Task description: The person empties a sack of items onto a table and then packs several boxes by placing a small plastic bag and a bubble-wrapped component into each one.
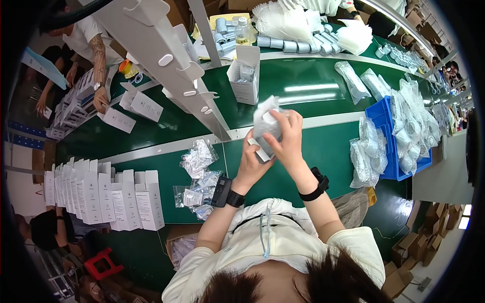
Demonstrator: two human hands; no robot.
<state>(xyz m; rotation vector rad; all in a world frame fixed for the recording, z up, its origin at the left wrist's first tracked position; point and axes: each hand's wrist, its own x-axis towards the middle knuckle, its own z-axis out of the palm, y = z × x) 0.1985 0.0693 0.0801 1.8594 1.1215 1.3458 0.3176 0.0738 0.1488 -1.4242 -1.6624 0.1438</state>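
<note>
Over the green table in front of me, both my hands are closed around one bundle. My left hand (246,169) grips a white carton (258,150) from below, its flap standing out. My right hand (288,139) pinches a greyish plastic-wrapped item (264,121) just above the carton. The item is blurred, and my fingers hide how far it sits inside the carton, if at all. Beside my left wrist lies a pile of small clear bags (200,160) with white parts. A row of open white cartons (91,194) stands at the left.
A blue crate (388,139) heaped with bubble-wrapped packs (411,126) stands at the right, more packs (368,156) beside it. Beyond the metal rail (313,121) is an open white carton (244,90). A slotted metal post (177,65) rises ahead-left. A co-worker's hand (101,99) touches cartons.
</note>
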